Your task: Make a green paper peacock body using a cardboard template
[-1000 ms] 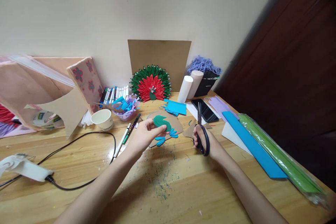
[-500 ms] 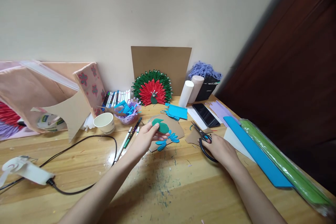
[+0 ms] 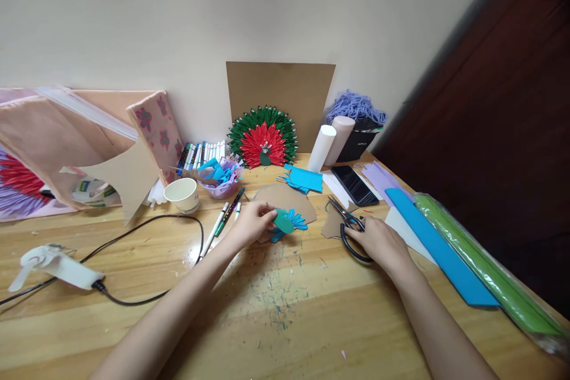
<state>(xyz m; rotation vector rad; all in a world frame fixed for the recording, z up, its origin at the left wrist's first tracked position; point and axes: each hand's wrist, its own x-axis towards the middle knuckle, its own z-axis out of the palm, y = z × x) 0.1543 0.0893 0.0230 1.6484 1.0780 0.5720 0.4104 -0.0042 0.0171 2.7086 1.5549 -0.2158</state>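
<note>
My left hand (image 3: 255, 222) is closed, pinching a green paper cutout (image 3: 283, 221) between thumb and fingers. The cutout hangs over blue petal-shaped paper pieces (image 3: 297, 219) and covers part of them. Under these lies a curved brown cardboard piece (image 3: 289, 197). Over on the right, my right hand (image 3: 383, 243) has its fingers at the black handles of a pair of scissors (image 3: 354, 252). The blades are nearly together and point away from me, over a smaller cardboard scrap (image 3: 332, 224).
Behind stands a green and red peacock craft (image 3: 265, 142) before a cardboard sheet (image 3: 280, 83). At left are a paper cup (image 3: 182, 195), markers (image 3: 216, 228), a scrap bowl (image 3: 221, 190) and a corded white glue gun (image 3: 66, 270). A phone (image 3: 355, 185) and blue sheet (image 3: 440, 249) lie right.
My left hand has lowered the green cutout and turned it over the blue petals. My right hand stays at the scissors. The whole view has shifted slightly.
</note>
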